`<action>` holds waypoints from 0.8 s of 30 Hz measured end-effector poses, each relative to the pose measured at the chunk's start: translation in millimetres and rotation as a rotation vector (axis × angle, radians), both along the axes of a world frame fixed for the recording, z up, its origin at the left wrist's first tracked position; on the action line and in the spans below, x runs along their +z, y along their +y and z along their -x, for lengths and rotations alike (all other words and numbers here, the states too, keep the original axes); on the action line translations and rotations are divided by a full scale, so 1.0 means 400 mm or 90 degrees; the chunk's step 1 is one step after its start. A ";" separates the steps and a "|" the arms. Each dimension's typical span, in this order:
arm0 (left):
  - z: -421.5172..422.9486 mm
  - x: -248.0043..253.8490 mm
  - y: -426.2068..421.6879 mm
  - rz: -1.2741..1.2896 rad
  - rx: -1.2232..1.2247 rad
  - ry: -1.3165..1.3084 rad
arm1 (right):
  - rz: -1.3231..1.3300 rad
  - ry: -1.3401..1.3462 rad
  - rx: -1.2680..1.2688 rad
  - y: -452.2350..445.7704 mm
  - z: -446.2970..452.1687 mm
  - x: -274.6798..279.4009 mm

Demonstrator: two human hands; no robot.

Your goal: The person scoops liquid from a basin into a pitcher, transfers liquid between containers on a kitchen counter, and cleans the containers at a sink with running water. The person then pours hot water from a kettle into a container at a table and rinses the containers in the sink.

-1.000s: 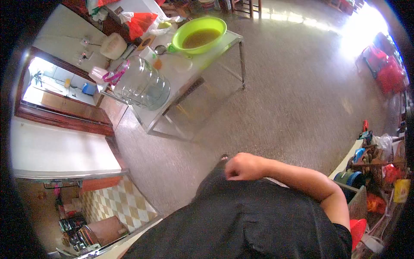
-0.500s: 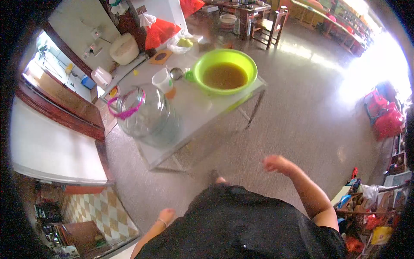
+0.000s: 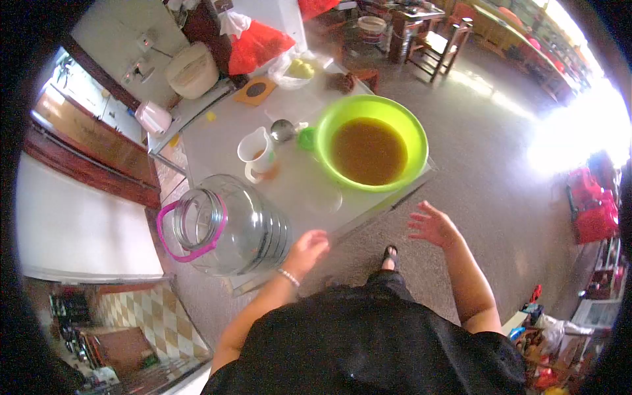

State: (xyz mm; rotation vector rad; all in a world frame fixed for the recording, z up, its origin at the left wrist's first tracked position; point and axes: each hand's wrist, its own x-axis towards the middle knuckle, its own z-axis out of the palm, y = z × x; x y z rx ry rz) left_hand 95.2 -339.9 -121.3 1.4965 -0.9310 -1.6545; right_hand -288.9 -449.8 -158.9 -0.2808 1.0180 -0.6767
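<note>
My left hand (image 3: 309, 251) is held just beyond the near edge of the table (image 3: 309, 168), beside a large clear glass jar (image 3: 247, 224) with a pink handle. Its fingers are loosely bent, with nothing seen in them. Off the table's front edge, my right hand (image 3: 432, 225) hangs in the air with spread fingers. Closest to it is a lime-green basin (image 3: 322, 148) of brown liquid. Between jar and basin stand a white plastic measuring jug (image 3: 255, 145) and a round metal piece, perhaps a ladle (image 3: 282, 130).
A tan square with a dark disc (image 3: 255, 91) and a plastic bag of pale green fruit (image 3: 301, 69) lie at the table's back. Red bags (image 3: 260, 46) hang there. A chair (image 3: 440, 49) stands farther off. Stuffed shelving (image 3: 559, 342) is at right.
The table and its things appear nearer. My left hand has risen from low beside my body towards the jar, and my right hand has lifted and spread its fingers.
</note>
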 end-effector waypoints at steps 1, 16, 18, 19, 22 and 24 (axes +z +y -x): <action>0.015 0.014 -0.034 -0.024 0.045 0.012 | -0.009 -0.001 -0.019 -0.052 -0.012 0.004; 0.029 -0.040 -0.401 -0.026 0.658 -0.079 | -0.057 -0.051 0.190 -0.509 -0.021 -0.007; 0.007 -0.029 -0.428 0.000 0.699 -0.143 | -0.061 -0.040 0.194 -0.525 -0.027 0.000; 0.001 -0.034 -0.431 0.005 0.719 -0.161 | -0.063 -0.033 0.195 -0.528 -0.026 -0.001; -0.030 -0.051 -0.451 0.021 0.772 -0.246 | -0.083 0.001 0.165 -0.525 -0.032 0.013; -0.049 -0.038 -0.460 0.015 0.747 -0.351 | -0.090 0.009 0.148 -0.523 -0.038 0.013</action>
